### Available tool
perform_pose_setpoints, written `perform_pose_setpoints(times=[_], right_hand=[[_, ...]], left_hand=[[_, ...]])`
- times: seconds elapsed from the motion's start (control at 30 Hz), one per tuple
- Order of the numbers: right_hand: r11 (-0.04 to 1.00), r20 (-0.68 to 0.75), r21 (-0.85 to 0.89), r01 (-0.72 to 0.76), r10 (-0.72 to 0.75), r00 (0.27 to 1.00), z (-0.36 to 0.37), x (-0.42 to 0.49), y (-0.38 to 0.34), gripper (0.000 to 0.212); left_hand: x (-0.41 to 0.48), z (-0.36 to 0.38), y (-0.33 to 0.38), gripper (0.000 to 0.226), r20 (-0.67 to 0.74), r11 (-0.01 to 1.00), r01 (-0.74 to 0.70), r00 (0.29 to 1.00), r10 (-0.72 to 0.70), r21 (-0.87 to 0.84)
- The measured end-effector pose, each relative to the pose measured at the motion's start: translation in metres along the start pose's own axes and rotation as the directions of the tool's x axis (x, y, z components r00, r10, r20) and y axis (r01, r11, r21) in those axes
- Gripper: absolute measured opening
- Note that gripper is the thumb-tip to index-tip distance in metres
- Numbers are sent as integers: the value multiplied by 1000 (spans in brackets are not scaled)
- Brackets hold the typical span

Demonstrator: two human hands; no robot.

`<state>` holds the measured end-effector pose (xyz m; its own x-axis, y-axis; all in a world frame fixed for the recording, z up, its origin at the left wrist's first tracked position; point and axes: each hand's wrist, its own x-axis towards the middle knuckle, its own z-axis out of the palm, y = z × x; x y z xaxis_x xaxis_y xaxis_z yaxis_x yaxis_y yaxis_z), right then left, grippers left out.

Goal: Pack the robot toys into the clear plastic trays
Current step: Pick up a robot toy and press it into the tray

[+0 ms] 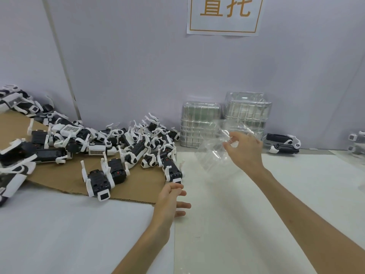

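Aloft, clear moulded plastic tray (214, 155), long axis slanting down-left, pinched at top by right hand (245, 151); left hand (170, 200) slack, holding nothing.

A white sign (224, 14) with orange characters inside an orange border hung on the pale wall (128, 66), cut off by the top edge. A thin grey strip (61, 56) ran slanting down the wall at the left. Brown cardboard (59, 177) lay flat on the table (79, 234), touching a whiter sheet (227, 224) at the right.
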<state>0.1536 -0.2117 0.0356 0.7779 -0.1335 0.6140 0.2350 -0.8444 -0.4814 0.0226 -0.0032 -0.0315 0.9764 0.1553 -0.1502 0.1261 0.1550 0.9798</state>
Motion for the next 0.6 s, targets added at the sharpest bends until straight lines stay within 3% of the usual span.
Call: perform_pose_setpoints(times=[0.2, 0.3, 0.47, 0.6], right_hand=[[999, -152, 25, 28, -24, 988, -21, 3, -20, 36], [991, -203, 31, 134, -125, 971, -32, -14, -34, 38], [938, -285, 23, 347, -326, 901, -35, -75, -53, 45], [896, -286, 2, 445, -426, 858, -14, -120, -52, 50]], left_hand=[[-1, -1, 0, 17, 6, 1000, -1, 1000, 1, 3], [-2, -1, 2, 17, 56, 999, -10, 998, 12, -35], [-4, 1, 8, 32, 255, 977, 5, 966, 51, -211], [0, -1, 7, 46, 274, 939, -11, 955, 111, -343]])
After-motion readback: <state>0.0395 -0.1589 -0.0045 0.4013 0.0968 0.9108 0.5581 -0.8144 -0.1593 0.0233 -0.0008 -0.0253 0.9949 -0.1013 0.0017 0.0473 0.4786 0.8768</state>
